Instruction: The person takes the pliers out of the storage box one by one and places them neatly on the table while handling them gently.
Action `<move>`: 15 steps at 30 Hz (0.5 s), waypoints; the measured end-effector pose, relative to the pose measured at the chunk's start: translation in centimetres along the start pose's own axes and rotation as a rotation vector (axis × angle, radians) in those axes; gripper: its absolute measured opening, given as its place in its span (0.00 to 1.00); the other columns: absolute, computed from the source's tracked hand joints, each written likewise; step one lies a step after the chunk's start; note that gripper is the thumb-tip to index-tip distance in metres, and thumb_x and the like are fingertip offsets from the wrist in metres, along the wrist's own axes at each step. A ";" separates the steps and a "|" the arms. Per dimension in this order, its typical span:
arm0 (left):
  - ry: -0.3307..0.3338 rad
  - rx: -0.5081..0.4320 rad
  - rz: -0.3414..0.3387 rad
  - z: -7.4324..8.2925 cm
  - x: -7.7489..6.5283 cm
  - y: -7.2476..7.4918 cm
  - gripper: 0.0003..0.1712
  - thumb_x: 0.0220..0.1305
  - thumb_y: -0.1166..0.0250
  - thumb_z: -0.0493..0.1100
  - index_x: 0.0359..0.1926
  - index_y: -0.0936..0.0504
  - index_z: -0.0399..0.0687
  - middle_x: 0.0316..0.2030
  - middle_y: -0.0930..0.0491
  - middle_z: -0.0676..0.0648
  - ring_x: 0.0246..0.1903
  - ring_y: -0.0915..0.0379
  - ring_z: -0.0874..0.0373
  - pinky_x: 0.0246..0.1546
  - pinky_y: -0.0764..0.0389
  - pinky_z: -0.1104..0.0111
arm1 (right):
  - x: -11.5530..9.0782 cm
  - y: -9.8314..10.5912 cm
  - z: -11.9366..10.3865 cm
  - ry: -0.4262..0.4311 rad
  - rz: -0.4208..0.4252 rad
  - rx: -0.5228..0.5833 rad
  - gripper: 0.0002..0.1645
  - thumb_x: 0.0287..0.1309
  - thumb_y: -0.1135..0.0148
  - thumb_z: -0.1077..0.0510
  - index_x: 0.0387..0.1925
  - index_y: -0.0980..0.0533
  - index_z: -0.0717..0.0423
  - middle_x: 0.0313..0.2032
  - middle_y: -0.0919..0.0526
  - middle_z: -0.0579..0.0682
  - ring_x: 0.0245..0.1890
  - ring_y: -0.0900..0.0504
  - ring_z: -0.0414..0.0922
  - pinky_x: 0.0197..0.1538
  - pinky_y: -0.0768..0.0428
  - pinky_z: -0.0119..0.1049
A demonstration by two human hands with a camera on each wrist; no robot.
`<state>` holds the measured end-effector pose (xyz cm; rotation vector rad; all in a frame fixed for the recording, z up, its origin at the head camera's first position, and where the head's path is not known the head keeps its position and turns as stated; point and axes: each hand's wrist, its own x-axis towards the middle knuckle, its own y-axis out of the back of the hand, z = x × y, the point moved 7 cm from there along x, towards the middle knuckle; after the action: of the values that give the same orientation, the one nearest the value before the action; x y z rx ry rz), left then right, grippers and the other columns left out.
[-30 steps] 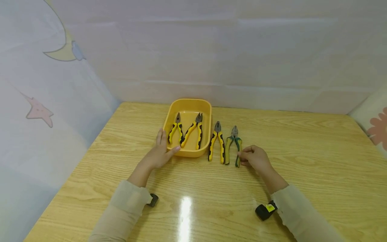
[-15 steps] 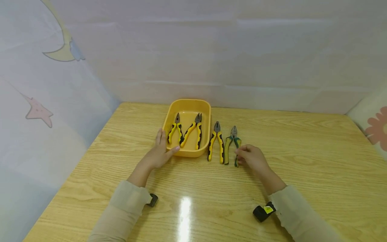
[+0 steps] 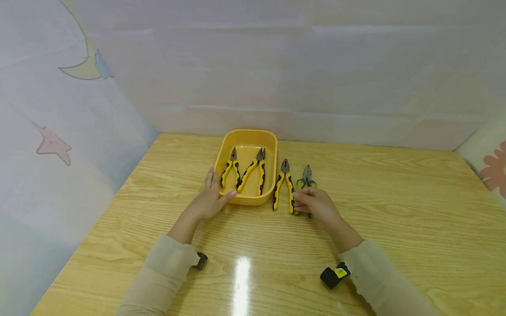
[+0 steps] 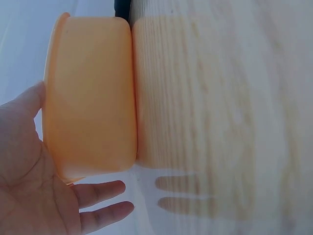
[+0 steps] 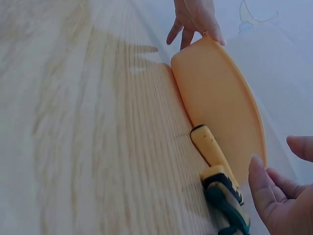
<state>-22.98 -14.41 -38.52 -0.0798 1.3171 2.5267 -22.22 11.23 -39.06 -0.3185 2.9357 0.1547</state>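
Observation:
A yellow plastic tray [image 3: 249,200] holds two pairs of yellow-and-black pliers, the left pair [image 3: 234,154] and the right pair [image 3: 261,173]. My left hand [image 3: 203,205] rests against its near-left corner, thumb on the rim and other fingers straight along the side. Just right of the tray lies another pair of yellow-and-black pliers [image 3: 285,167]. Beside it are green-handled pliers [image 3: 307,173], their handles mostly hidden under my right hand [image 3: 319,207]. In the right wrist view, that hand's thumb and fingers [image 5: 261,191] stand apart, nothing between them, near the plier handles [image 5: 210,147].
The wooden table [image 3: 395,210] extends right and toward me. Behind it rises a pale cloth backdrop [image 3: 356,87], with another printed cloth [image 3: 39,197] on the left. Black wrist-worn cameras hang by the left sleeve [image 3: 200,261] and right sleeve [image 3: 332,276].
My right hand has moved left from the green pliers' right handle to over both handles, close to the yellow-and-black pair. The pliers, tray and left hand keep their places.

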 end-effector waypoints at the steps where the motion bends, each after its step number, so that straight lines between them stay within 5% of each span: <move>1: 0.006 -0.003 0.000 0.0 0.0 0.0 0.51 0.58 0.58 0.66 0.63 0.77 0.42 0.61 0.87 0.48 0.57 0.52 0.37 0.50 0.39 0.51 | 0.0 -0.3 -0.1 0.002 -0.009 0.009 0.19 0.58 0.50 0.61 0.43 0.35 0.76 0.38 0.29 0.63 0.33 0.25 0.46 0.40 0.25 0.38; 15: 0.010 -0.009 -0.009 0.3 -0.2 0.1 0.52 0.57 0.59 0.67 0.63 0.77 0.41 0.61 0.87 0.48 0.56 0.50 0.37 0.47 0.36 0.51 | 0.3 -2.1 -1.4 0.049 -0.010 0.023 0.22 0.58 0.49 0.57 0.45 0.34 0.75 0.39 0.27 0.62 0.38 0.24 0.51 0.43 0.27 0.43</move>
<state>-22.84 -14.32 -38.23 -0.1006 1.3059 2.5279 -22.31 8.99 -37.92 -0.3381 2.9810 0.1136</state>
